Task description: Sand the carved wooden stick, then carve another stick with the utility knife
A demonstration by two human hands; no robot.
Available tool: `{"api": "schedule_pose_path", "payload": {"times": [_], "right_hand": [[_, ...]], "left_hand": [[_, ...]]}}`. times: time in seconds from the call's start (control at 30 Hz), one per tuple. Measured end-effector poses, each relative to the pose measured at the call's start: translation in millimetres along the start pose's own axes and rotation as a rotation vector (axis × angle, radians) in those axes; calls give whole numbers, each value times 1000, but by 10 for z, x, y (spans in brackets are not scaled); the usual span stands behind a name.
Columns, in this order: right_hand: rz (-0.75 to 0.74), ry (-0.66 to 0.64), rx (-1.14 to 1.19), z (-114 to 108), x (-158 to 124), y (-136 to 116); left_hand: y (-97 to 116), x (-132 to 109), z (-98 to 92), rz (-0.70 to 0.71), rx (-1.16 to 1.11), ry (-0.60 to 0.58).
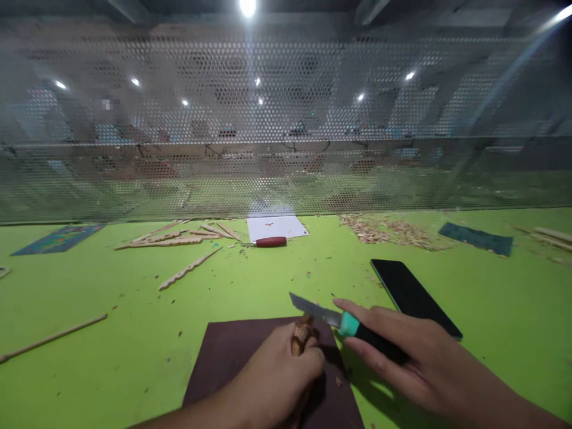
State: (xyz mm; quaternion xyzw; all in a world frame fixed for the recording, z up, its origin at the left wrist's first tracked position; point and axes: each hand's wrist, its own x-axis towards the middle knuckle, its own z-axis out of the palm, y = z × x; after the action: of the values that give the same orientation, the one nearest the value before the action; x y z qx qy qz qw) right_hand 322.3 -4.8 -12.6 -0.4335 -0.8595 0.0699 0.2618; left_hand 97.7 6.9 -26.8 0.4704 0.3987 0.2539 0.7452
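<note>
Carving is in hand above the brown mat [232, 357]: a wooden piece [300, 338] is clenched in the left hand [281, 372], and a knife [339, 320] is gripped by the right hand [402, 357] at the mat's right edge. Thin, shallow cuts directed away from the fingers are judged safest.

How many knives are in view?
2. The teal-handled knife is held in the right hand above the dark mat; the red-handled knife lies farther back beside the white paper. More may be hidden.
</note>
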Motion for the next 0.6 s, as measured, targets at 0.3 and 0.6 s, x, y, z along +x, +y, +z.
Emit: {"api": "schedule_pose_path", "payload": {"times": [0.3,0.6], "right_hand": [[-3,-122,120,-21,10,-97],[23,-137,143,-39,13,-112]], "left_hand": [[24,-4,-48,177,57,-70],[63,-37,-27,222,9,-141]]}}
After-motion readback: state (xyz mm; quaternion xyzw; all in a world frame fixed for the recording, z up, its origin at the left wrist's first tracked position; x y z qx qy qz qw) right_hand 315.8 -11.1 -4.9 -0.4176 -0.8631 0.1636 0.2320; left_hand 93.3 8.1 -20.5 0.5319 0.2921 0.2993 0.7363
